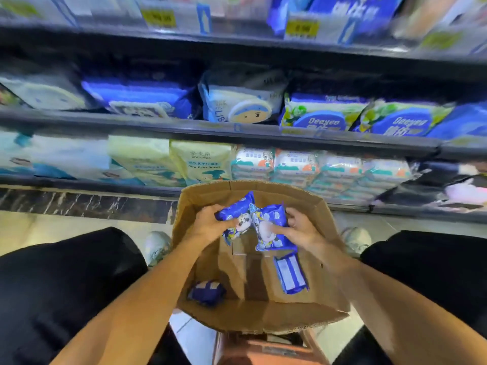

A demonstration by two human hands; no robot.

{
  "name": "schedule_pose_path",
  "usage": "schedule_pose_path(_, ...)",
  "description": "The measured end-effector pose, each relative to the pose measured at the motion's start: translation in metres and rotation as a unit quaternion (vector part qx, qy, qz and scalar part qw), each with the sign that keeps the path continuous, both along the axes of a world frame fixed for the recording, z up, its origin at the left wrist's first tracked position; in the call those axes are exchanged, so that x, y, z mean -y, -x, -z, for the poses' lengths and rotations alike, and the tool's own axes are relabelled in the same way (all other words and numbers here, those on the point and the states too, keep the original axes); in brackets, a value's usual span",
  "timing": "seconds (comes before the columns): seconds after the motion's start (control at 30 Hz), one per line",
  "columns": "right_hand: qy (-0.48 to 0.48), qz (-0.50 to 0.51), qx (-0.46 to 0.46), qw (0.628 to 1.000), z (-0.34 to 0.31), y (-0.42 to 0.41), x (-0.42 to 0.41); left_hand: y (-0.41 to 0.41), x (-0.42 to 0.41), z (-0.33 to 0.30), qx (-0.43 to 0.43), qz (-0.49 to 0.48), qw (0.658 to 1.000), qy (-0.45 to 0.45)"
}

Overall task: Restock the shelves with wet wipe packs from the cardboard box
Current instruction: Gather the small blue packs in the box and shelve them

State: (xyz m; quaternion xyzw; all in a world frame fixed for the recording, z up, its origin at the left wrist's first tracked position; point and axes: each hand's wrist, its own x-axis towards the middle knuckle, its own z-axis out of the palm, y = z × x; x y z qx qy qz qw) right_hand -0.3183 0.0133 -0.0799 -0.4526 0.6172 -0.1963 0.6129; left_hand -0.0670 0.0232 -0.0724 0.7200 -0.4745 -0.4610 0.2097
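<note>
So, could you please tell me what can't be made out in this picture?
- Head view: yellow shelf price tags, blurred unreadable.
- Small dark-blue pack in the brown cardboard box corner: blurred, print illegible.
- Blue wet wipe packs: count unclear under left hand and right hand.

Left hand [210, 223] and right hand [297, 223] each gripping a blue wipe pack [234, 212], [270, 227] over cardboard box [263, 316], blurred shelves [210, 127] beyond, seemingly stocked

top shelf packs [350, 11] blurred, price tags [158, 18] unreadable
</note>
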Motion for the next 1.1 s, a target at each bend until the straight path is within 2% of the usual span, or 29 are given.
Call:
schedule_pose_path(0.27,0.21,-0.112,-0.066,0.969,-0.159,0.035,0.033,-0.022,0.021,-0.144,-0.036,0.048,0.984,0.168)
schedule_pose_path(0.33,0.257,-0.134,-0.095,0.952,-0.198,0.045,0.032,-0.02,0.022,-0.179,-0.029,0.053,0.973,0.225)
schedule_pose_path(0.53,0.378,-0.157,-0.201,0.89,-0.294,0.081,0.035,-0.007,0.028,-0.277,-0.084,0.047,0.934,0.344)
schedule_pose_path(0.8,0.504,-0.122,-0.23,0.824,-0.441,0.098,0.024,0.012,0.034,-0.393,-0.148,0.076,0.873,0.458)
schedule_pose_path(1.0,0.603,-0.041,-0.272,0.749,-0.501,0.112,0.037,0.023,0.039,-0.459,-0.189,0.035,0.833,0.519)
schedule_pose_path(1.1,0.634,-0.032,-0.287,0.717,-0.527,0.116,0.051,0.031,0.048,-0.483,-0.183,0.032,0.821,0.54)
